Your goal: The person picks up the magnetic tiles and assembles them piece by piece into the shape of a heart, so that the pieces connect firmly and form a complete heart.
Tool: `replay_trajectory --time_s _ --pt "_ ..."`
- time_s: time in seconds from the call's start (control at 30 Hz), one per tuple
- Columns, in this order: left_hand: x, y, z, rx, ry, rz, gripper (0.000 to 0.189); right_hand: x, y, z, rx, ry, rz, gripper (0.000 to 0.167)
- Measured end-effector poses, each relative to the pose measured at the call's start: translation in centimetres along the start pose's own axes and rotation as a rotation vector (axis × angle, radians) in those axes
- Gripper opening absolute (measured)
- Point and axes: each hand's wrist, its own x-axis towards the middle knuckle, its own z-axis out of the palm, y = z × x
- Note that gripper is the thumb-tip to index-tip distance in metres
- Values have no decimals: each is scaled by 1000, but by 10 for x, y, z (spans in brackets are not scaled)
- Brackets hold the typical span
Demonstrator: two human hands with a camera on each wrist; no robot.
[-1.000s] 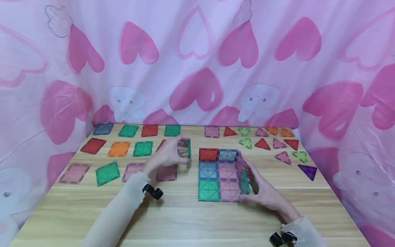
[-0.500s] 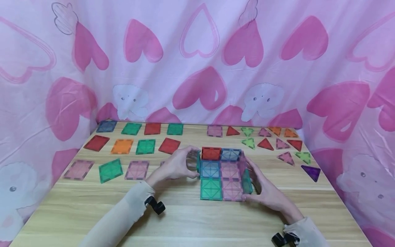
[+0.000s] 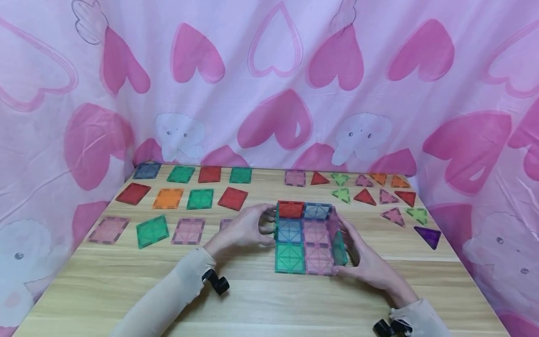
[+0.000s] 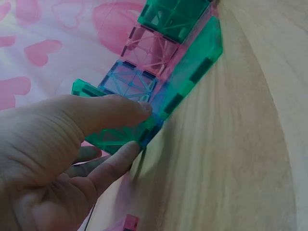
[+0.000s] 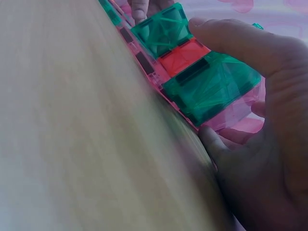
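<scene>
Probably to prevent tipping, the left hand (image 3: pixel 246 228) and right hand (image 3: pixel 371 261) flank the flat tiles (image 3: pixel 289 259) on the table (image 3: pixel 269 304) in the head view, the left wrist view shows one pinching the green left wall (image 4: pixel 114 138), and the right wrist view the other gripping the green right wall (image 5: pixel 211 90).

no legible text, no readable labels, brands, numbers or signs, on tiles (image 3: pixel 289 258) or curtain (image 3: pixel 269 86)
</scene>
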Motion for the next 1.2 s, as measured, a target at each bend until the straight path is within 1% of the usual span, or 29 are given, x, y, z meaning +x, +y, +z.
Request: replay_trajectory --time_s 0.1,0.23,0.3,0.33,0.43,0.5,0.53,0.63,0.77,0.87,0.93,1.03,1.13,1.2 --pt "4 0 5 26 -9 27 101 -4 1 -5 -17 13 7 125" --pt "14 2 12 44 -26 54 99 -11 2 -13 -48 35 29 126" --pt "21 2 13 79 -19 71 97 -13 3 -17 -53 43 37 127" --pt "25 3 12 115 -9 81 95 -14 3 -18 -54 49 41 128" --pt "38 2 7 251 49 103 90 -15 4 -20 -54 56 49 128" --pt "46 0 0 324 91 88 90 -14 4 -20 -50 47 56 127" --pt "51 -1 -5 343 106 75 91 -13 4 -20 -52 42 58 127" --pt "67 -6 -18 326 119 44 94 -12 3 -19 -54 30 62 126" --pt "93 -14 -31 312 92 43 94 -12 2 -19 -55 36 57 126" --pt "106 -21 -35 314 57 38 89 -12 1 -19 -61 31 62 126" --pt "112 -25 -36 311 34 35 86 -12 0 -19 -59 26 68 125" --pt "118 -27 -36 339 -7 68 83 -12 -1 -19 -56 25 75 126" --pt "121 -29 -36 385 -34 112 81 -13 0 -20 -48 28 72 127" --pt "119 -30 -36 407 -37 122 79 -14 1 -21 -48 27 75 127"
